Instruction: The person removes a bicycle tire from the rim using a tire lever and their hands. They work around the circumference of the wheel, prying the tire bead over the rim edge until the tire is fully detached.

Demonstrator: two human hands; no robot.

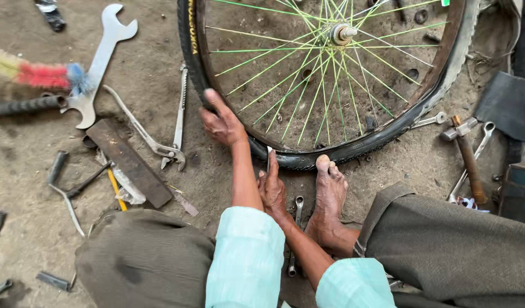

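Note:
A bicycle wheel lies flat on the dirt, with a black tyre (353, 151), a rusty rim and green spokes (308, 85) around a metal hub (342, 33). My left hand (221, 122) presses on the tyre's lower-left edge, fingers spread over it. My right hand (271, 187) sits just below the tyre's near edge and grips a thin metal lever (269, 155) whose tip reaches the tyre. My bare foot (331, 185) rests with its toes against the tyre beside that hand.
Tools lie on the ground: a big open-ended spanner (103, 54), pliers (160, 145), a flat rusty bar (128, 162), a ring spanner (298, 206), a hammer (469, 162), a slim spanner (479, 148). A coloured brush (40, 75) lies far left.

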